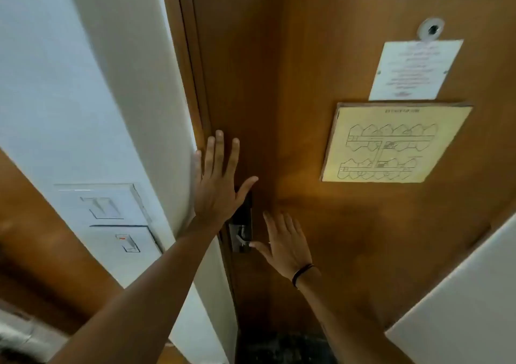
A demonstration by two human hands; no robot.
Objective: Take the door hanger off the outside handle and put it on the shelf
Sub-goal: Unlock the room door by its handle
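Note:
I face the inside of a brown wooden door [307, 112], which is closed. My left hand [220, 185] is spread flat with fingers apart near the door's left edge, just above the dark lock plate [243, 224]. My right hand [284, 243] is also open, fingers apart, right of the lock plate, its thumb touching the small metal latch [241, 239]. Neither hand holds anything. No door hanger and no shelf are in view; the outside handle is hidden behind the door.
The brown door frame [195, 84] meets a white wall [83, 84] on the left, which carries two white switch plates [111, 218]. On the door hang a yellow floor-plan sign [391, 145], a white notice [413, 70] and a peephole [432, 29].

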